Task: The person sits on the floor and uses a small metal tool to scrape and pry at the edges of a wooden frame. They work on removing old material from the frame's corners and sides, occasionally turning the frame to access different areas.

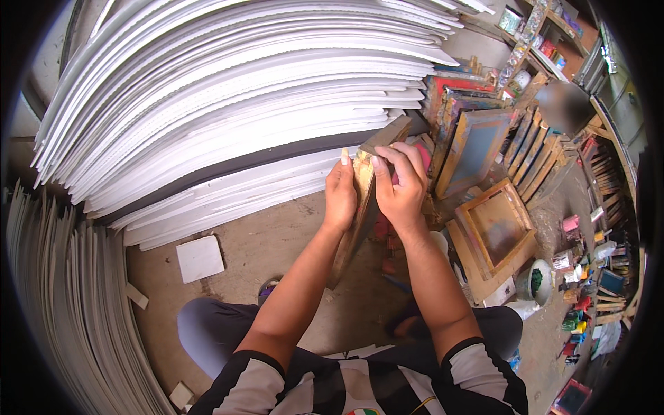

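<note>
A wooden frame [363, 176], worn and stained yellow along its edge, is held up in front of me, tilted and seen nearly edge-on. My left hand [339, 198] grips its left side, the thumb pointing up along the wood. On the other side, my right hand [402, 185] is closed over the upper edge with bent fingers. The frame's lower part runs down between my forearms. Its face is mostly hidden by the steep angle and my right hand.
Stacked white sheets [242, 104] fill the far left; grey sheets [55, 297] stand at the left. A white square piece [200, 259] lies on the floor. To the right are a blue-mesh screen frame [477, 149], another wooden frame [496, 225], a white bucket [546, 283] and several paint containers.
</note>
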`<state>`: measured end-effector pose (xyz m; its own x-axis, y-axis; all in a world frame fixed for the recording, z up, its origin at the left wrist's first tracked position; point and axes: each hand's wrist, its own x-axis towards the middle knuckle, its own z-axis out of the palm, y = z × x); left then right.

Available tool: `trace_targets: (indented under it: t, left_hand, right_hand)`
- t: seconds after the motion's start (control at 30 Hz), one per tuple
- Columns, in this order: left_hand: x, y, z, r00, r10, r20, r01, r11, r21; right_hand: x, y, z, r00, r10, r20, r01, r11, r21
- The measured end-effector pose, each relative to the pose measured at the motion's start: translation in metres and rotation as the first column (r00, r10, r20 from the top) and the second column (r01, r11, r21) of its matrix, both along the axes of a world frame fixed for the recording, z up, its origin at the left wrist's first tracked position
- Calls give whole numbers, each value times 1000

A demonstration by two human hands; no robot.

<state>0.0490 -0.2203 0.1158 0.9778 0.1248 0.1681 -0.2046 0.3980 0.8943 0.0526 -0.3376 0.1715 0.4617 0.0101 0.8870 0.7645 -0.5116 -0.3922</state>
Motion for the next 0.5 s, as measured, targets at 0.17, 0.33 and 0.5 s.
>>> trace_targets:
  t: [0.17,0.33,0.5]
  left_hand:
    - [6,-13,-6,992,117,47,-121,987,101]
    - [5,-23,-1,975,208,76,-222,905,362]
    - [5,-29,4,976,212,55,-214,872,441]
  right_hand:
    - [2,-27,34,996,89,6,-76,882,-465]
    - [-5,-40,72,995,17,96,69,580,-812]
    - [2,-53,77,991,64,117,77,447,-891]
